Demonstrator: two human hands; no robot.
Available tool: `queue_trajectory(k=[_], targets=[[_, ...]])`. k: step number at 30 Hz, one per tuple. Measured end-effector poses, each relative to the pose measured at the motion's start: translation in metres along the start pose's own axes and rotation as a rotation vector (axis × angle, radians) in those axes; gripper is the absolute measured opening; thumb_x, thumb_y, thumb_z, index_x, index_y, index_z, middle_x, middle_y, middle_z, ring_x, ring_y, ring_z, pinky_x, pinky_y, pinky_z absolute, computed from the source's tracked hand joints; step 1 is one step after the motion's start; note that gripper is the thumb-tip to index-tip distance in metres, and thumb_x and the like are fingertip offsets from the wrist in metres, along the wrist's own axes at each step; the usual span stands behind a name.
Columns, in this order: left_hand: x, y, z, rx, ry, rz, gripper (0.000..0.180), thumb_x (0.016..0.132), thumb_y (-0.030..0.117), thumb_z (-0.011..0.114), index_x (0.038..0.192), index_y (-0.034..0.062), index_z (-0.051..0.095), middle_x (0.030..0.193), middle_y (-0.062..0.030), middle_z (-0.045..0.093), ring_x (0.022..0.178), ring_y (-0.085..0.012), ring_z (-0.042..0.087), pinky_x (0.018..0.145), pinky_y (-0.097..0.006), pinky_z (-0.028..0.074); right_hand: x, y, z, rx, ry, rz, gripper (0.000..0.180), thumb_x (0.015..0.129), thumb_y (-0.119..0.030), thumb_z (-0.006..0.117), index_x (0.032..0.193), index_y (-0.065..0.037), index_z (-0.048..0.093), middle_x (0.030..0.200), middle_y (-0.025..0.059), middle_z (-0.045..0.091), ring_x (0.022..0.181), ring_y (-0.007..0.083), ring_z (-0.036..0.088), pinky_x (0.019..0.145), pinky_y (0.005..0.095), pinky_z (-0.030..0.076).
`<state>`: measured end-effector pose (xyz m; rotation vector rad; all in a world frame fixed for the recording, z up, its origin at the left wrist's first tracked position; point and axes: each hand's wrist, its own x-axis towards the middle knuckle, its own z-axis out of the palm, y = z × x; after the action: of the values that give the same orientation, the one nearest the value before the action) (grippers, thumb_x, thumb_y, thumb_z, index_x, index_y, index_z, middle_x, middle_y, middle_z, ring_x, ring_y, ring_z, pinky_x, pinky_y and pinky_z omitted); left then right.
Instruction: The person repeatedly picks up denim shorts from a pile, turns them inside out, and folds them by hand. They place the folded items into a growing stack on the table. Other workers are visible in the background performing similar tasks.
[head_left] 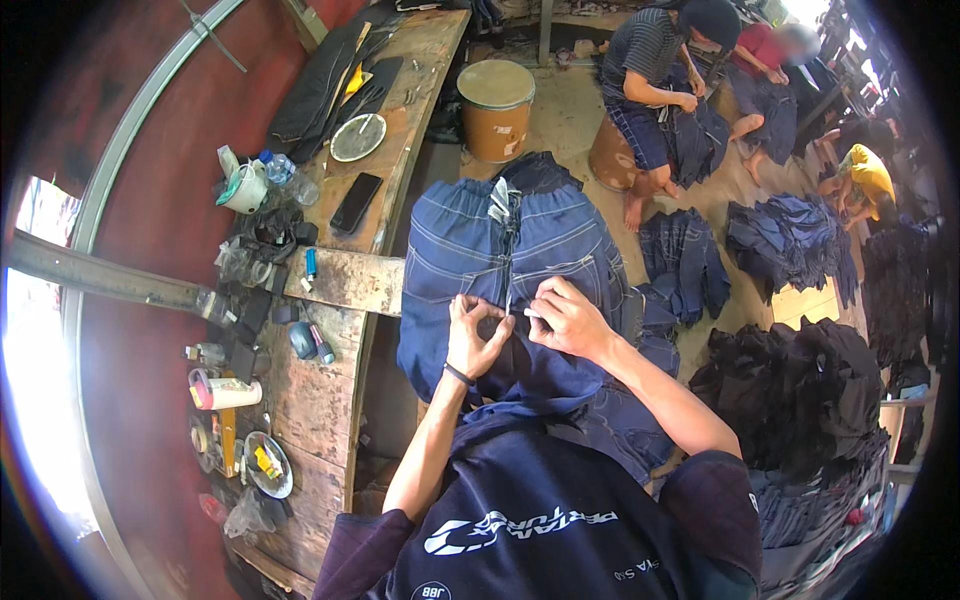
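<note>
A pair of blue denim pants [450, 235] lies over my lap, its gathered elastic waist away from me. Pale stitching crosses the cloth, and a white-tipped drawstring [499, 200] hangs at the waist's middle. My left hand [475, 338] is closed in a pinch on the denim at the centre seam, a dark band round its wrist. Just to its right, my right hand [572, 318] has its fingers curled round a small pale object [531, 314], too small to name. The fingertips of both hands nearly meet over the seam.
Left of me, a worn wooden table [325, 400] bears a phone [355, 203], a round plate [358, 137], bottles and a blue lighter [311, 263]. A brown drum [497, 110] stands ahead. Dark garment piles [790, 390] lie right; several people sit beyond, handling cloth.
</note>
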<state>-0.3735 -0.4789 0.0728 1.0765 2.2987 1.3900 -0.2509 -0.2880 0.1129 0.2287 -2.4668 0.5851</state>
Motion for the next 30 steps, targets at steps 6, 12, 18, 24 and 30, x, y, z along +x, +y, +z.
queue_trajectory(k=[6, 12, 18, 24, 30], targets=[[-0.005, -0.001, 0.001, 0.019, 0.011, 0.001, 0.027, 0.079, 0.028, 0.086, 0.090, 0.0052, 0.077, 0.110, -0.0174, 0.059, 0.119, -0.0339, 0.052, 0.107, -0.047, 0.041, -0.002, 0.000, -0.001, 0.014, -0.028, -0.018, 0.020, 0.074, -0.005, 0.078, 0.093, -0.002, 0.070, 0.091, 0.0085, 0.066, 0.100, 0.0276, 0.064, 0.089, 0.0381, 0.058], [0.000, -0.004, 0.001, -0.049, 0.008, -0.051, 0.027, 0.080, 0.025, 0.087, 0.092, 0.0033, 0.076, 0.115, -0.0181, 0.058, 0.123, -0.0329, 0.052, 0.108, -0.046, 0.042, 0.001, 0.006, 0.004, -0.096, -0.041, -0.054, 0.020, 0.077, -0.009, 0.078, 0.095, -0.005, 0.069, 0.091, 0.0063, 0.063, 0.103, 0.0254, 0.062, 0.088, 0.0374, 0.056], [-0.003, 0.003, -0.003, -0.118, 0.030, -0.038, 0.024, 0.081, 0.025, 0.089, 0.090, 0.0046, 0.079, 0.115, -0.0171, 0.059, 0.119, -0.0323, 0.053, 0.107, -0.046, 0.040, -0.004, 0.009, 0.013, -0.171, -0.057, -0.065, 0.022, 0.081, -0.014, 0.078, 0.099, -0.007, 0.068, 0.095, 0.0044, 0.063, 0.104, 0.0239, 0.061, 0.087, 0.0379, 0.053], [-0.004, 0.003, -0.006, -0.120, 0.027, -0.058, 0.022, 0.084, 0.026, 0.089, 0.093, 0.0069, 0.083, 0.117, -0.0178, 0.061, 0.121, -0.0319, 0.055, 0.107, -0.046, 0.044, -0.010, 0.016, 0.016, -0.146, -0.064, -0.077, 0.022, 0.084, -0.015, 0.077, 0.102, -0.007, 0.068, 0.097, 0.0031, 0.064, 0.106, 0.0228, 0.061, 0.087, 0.0383, 0.052], [-0.002, -0.006, -0.007, -0.099, -0.005, -0.034, 0.022, 0.084, 0.027, 0.089, 0.094, 0.0080, 0.084, 0.115, -0.0170, 0.062, 0.121, -0.0312, 0.056, 0.105, -0.045, 0.045, -0.012, 0.022, 0.016, -0.097, -0.067, -0.127, 0.024, 0.085, -0.014, 0.078, 0.107, -0.007, 0.070, 0.099, 0.0018, 0.065, 0.106, 0.0210, 0.061, 0.086, 0.0369, 0.052]])
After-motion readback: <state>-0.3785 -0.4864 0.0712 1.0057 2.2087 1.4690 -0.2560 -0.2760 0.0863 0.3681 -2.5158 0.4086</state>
